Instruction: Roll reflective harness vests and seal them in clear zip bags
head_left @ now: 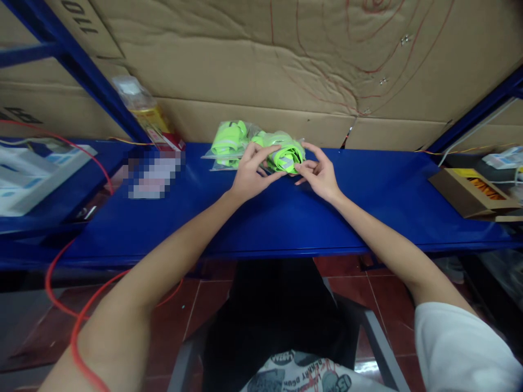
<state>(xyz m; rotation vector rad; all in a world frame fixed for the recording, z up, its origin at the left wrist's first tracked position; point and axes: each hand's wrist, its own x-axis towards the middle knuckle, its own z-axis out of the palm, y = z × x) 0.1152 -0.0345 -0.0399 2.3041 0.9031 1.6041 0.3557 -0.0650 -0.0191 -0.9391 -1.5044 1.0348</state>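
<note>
A rolled neon-green strap with silvery reflective stripes (pixel 285 159) sits at the back of the blue table, between my two hands. My left hand (pixel 254 170) grips its left side, thumb and fingers curved around it. On the right side, my right hand (pixel 317 171) pinches the edge with thumb and fingertips. Clear plastic shows around the roll's upper edge; whether the roll is fully inside a bag I cannot tell. Just left of it lie clear bags with more neon-green rolls (pixel 229 140), partly behind my left hand.
A cardboard sheet (pixel 245 71) stands behind the blue table (pixel 281 218). Back left are a clear bottle with a yellow label (pixel 145 111) and a blurred-out patch (pixel 157 175). An opened cardboard box (pixel 466 193) sits at right. A red hose (pixel 75 337) loops at lower left.
</note>
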